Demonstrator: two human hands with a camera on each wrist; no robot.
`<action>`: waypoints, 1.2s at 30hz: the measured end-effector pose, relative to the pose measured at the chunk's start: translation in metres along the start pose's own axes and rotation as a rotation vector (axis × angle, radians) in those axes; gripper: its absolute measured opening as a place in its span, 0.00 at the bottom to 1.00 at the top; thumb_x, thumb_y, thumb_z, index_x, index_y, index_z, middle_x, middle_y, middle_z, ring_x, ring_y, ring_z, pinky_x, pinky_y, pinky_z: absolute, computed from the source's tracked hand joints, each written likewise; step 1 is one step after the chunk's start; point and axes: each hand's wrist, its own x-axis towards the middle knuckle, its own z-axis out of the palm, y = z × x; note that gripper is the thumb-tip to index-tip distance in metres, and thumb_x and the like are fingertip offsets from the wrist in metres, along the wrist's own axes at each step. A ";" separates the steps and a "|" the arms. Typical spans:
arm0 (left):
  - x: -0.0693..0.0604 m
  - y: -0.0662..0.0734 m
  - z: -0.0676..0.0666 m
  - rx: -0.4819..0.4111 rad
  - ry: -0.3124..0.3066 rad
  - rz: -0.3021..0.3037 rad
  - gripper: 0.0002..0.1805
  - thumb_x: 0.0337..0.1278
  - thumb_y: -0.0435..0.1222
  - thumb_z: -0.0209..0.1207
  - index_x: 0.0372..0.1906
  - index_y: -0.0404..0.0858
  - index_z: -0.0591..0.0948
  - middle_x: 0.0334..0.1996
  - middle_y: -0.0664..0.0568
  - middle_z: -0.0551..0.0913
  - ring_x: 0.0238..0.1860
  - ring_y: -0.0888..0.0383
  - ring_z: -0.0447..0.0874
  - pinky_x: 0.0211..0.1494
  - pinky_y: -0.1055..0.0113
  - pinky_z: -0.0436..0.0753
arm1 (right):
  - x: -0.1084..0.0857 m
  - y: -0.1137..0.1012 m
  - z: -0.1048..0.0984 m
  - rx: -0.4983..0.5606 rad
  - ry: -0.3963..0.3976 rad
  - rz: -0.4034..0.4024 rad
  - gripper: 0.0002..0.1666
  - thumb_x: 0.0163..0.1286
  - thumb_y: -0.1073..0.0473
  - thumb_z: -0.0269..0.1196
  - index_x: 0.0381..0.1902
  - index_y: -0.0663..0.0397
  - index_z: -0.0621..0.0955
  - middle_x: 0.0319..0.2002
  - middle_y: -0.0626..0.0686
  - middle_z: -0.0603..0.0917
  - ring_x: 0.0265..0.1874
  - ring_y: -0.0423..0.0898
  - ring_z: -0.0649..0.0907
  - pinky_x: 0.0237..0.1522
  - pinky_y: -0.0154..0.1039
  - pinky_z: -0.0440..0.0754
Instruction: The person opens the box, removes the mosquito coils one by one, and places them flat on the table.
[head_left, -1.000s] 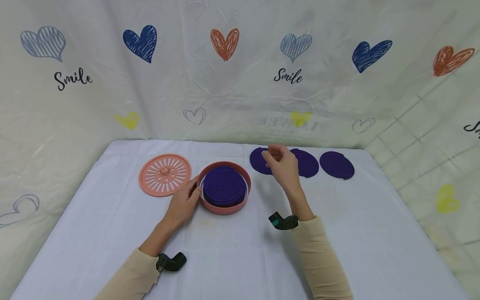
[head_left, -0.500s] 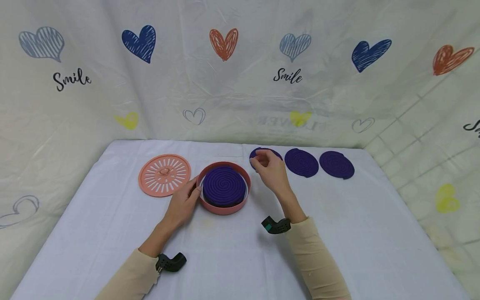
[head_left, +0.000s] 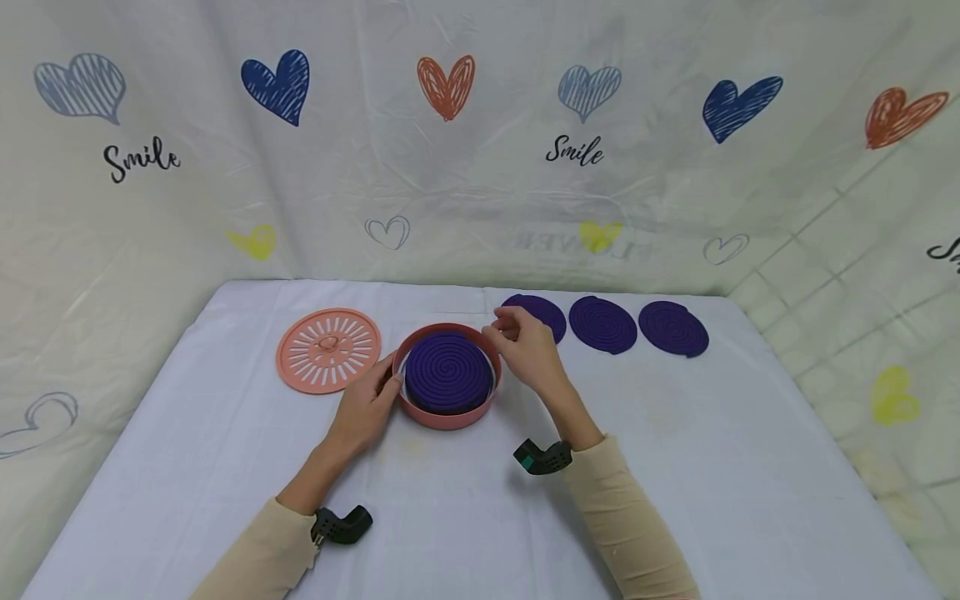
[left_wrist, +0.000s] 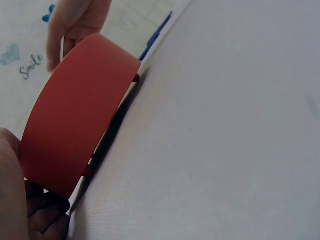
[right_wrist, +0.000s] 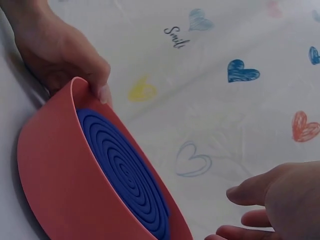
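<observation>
Reading "Smile": backdrop [head_left: 495, 158] | clamped on red round box [head_left: 447, 422]: left hand [head_left: 366, 408] | fingers apart, now nearer box than before: right hand [head_left: 531, 350]

- The round container [head_left: 447, 423] was plain coral red.
- The coil inside [head_left: 448, 371] was deep violet, in a close spiral.
- The three flat coils [head_left: 603, 325] were dark purple, apparently with fainter spiral lines.
- The slotted disc [head_left: 328, 343] was salmon pink, its pale slots arranged radially.
- The tablecloth [head_left: 442, 525] was plain white.
- The backdrop [head_left: 480, 167] was off-white, printed with blue, orange-red and yellow hearts and black lettering.
</observation>
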 end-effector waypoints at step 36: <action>0.000 -0.002 0.002 -0.015 0.025 0.030 0.26 0.77 0.45 0.45 0.72 0.42 0.72 0.67 0.45 0.77 0.71 0.48 0.72 0.73 0.46 0.70 | -0.018 -0.024 0.019 -0.224 -0.221 -0.110 0.32 0.70 0.50 0.64 0.65 0.63 0.75 0.61 0.60 0.82 0.63 0.54 0.80 0.65 0.50 0.79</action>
